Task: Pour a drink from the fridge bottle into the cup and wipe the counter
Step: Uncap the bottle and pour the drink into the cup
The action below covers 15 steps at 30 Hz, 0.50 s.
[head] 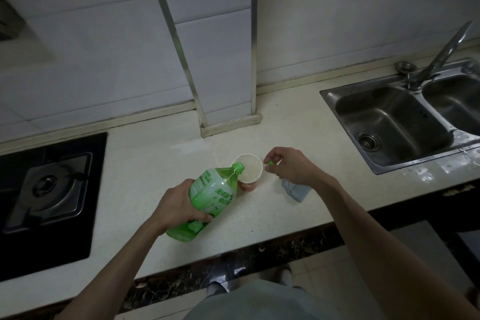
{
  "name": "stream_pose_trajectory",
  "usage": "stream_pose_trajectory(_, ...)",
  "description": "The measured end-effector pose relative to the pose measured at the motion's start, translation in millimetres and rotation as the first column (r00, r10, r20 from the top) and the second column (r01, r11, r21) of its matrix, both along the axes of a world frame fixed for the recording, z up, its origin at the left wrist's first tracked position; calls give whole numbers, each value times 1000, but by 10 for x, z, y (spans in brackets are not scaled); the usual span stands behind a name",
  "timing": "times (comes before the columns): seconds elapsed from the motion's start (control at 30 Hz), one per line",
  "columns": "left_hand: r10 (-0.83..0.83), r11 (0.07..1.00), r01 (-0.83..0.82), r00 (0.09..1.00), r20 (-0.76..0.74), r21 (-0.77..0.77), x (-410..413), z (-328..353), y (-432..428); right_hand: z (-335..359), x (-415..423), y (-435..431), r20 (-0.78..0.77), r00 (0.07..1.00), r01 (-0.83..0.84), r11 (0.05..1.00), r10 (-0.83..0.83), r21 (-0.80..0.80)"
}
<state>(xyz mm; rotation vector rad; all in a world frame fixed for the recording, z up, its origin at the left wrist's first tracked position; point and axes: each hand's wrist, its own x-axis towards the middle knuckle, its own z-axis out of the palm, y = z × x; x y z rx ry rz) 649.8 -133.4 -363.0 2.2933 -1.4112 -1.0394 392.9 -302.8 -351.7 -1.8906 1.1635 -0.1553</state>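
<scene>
The tabletop (pixel 145 163) is pale stone w/ a gas hob (pixel 49 189) at the left and a steel sink (pixel 389 122) at the right; no puddle shows on it, tho the light is dim. The green bottle (pixel 210 197) is out of the fridge, uncapped and tipped hard, neck over the rim of the cup (pixel 248 171). The left hand (pixel 179 205) is clenched round the bottle's lower body. The cup stands on the tabletop betw. the two hands; inside looks pale, fill level can't be told, nor is any stream visible. A blue-grey cloth (pixel 296 191) lies just right of the cup, partly under the right wrist. The right hand (pixel 291 166) pinches the small green cap (pixel 270 162) beside the cup rim.

Judged progress: fetch & uncap done, pour in hand. Left: finish pour, recap, wipe w/ cloth.
</scene>
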Motion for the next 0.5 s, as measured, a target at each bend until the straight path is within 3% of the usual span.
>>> stream_pose_trajectory(0.5,-3,1000,3,1000,3,10,31,11,-24,4,33,-30,2,1000,-6,1000,6,4)
